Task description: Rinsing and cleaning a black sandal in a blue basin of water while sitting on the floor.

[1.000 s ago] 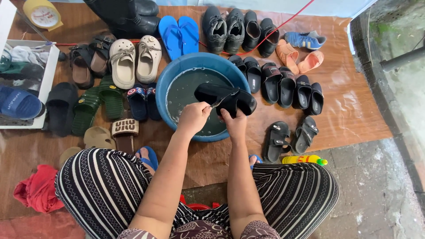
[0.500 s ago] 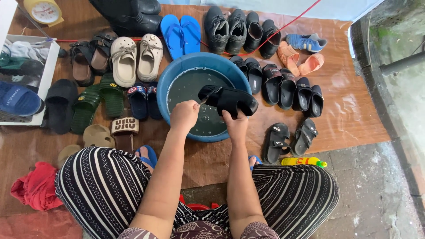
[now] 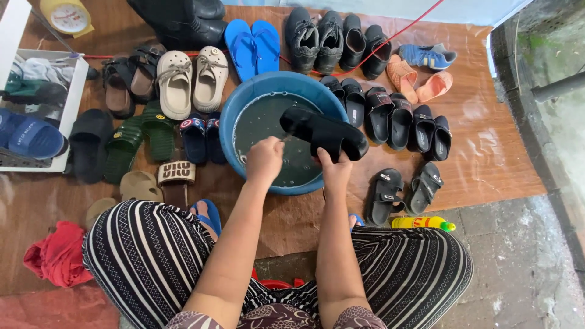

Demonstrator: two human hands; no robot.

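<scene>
Right hand [image 3: 335, 170]: fingers wrapped round black slide sandal [image 3: 323, 131], now lifted higher over blue basin [image 3: 234, 113].
Left hand [image 3: 264, 159]: fisted just beside sandal's heel, closer than before; contents unclear, likely scrubbing.

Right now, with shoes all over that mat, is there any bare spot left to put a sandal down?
Yes. The brown mat is bare on its right side, beyond the black slides and above the yellow bottle. A smaller strip lies open before the blue basin, beside the black strappy sandals. Left of and behind the basin, footwear sits packed together. The right hand holds a black sandal over the water.
</scene>
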